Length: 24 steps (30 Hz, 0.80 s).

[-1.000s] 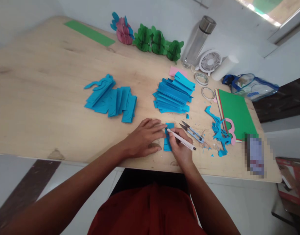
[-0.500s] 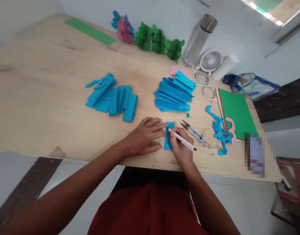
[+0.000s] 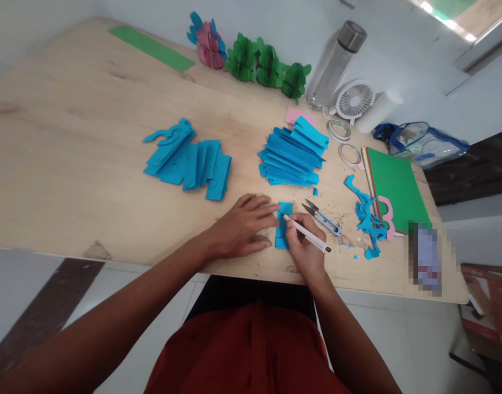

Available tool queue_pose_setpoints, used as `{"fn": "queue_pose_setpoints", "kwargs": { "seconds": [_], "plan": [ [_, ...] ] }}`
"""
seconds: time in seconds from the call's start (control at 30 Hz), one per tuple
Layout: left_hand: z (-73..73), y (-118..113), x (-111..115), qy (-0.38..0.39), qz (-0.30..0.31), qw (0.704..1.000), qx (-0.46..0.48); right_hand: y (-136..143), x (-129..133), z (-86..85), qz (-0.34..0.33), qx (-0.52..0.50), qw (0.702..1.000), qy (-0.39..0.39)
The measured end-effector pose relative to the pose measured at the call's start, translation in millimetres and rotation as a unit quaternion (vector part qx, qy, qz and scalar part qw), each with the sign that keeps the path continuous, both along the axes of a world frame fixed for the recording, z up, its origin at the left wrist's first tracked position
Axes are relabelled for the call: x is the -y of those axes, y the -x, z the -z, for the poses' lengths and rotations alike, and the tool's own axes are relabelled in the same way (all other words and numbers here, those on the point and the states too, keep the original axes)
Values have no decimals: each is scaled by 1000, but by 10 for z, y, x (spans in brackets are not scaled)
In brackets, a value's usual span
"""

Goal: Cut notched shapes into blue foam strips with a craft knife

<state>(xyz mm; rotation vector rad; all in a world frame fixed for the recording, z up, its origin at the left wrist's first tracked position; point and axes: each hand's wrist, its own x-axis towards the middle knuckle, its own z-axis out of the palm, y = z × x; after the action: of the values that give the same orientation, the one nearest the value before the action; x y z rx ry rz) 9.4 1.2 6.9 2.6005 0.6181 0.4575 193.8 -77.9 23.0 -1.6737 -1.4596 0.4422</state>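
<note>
A small blue paper piece [image 3: 282, 236] lies near the table's front edge, with drawn lines on it. My left hand [image 3: 247, 225] rests flat with fingers spread, its fingertips at the paper's left edge. In my right hand [image 3: 306, 244] is a white pen [image 3: 307, 232], its tip on the blue paper. Just right of the paper lie blue-handled thread snips [image 3: 324, 218], blades apart. Beyond my hands sit a stack of folded blue paper strips [image 3: 292, 156] and, farther left, a second pile of blue pieces [image 3: 189, 161], some with drawn curves.
Blue paper scraps [image 3: 368, 216] and a pink cut-out [image 3: 386, 216] lie by a green paper stack [image 3: 401, 186]. Tape rolls [image 3: 339, 130], a fan [image 3: 355, 101], a bottle [image 3: 333, 68] and green paper ornaments [image 3: 267, 65] stand along the wall. A blurred item [image 3: 427, 257] is at right.
The camera view shifts slightly. My right hand and the pen move only a little over the blue paper; my left hand stays in place.
</note>
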Motion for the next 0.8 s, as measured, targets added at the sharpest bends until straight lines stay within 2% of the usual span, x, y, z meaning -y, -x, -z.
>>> {"fn": "queue_pose_setpoints", "kwargs": {
  "seconds": [0.4,0.8],
  "plan": [
    [7,-3,-5,-4,-1,1000,-6,-9,55,-42,2,-8,1000,12],
    [29,-5,-2,-24,3,1000,-7,-34,99,-4,0,-10,1000,14]
  ]
}}
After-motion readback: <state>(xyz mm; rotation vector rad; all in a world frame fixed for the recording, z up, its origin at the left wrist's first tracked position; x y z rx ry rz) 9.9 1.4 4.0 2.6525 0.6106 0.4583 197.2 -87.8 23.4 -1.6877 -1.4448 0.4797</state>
